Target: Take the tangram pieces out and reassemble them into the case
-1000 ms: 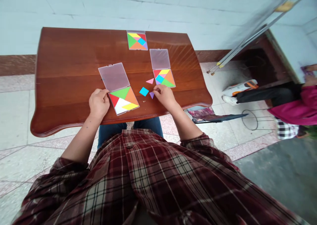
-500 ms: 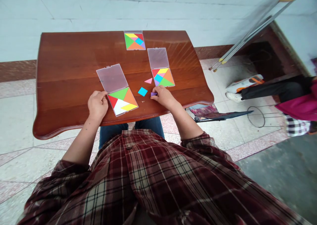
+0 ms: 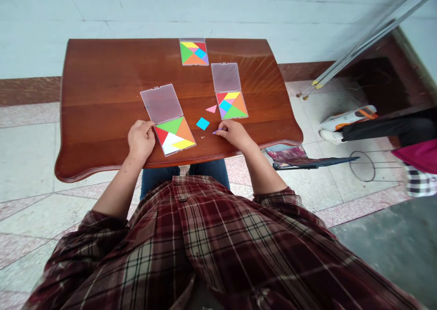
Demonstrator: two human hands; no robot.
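You're pinching the purple tri (image 3: pixel 215 132) narrowly in your R hand (image 3: pixel 235 134). L hand (image 3: pixel 140 140) is touching the near case (image 3: pixel 174 136), which is showing a white gap, grip unclear. Blue sq (image 3: pixel 202 124) and pink tri (image 3: pixel 211 109) are lying loose at R hand's 10–11 o'clock.

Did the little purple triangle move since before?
Yes. The small purple tangram triangle slid right, farther from the flat blue tangram square, and now sits under the right hand.
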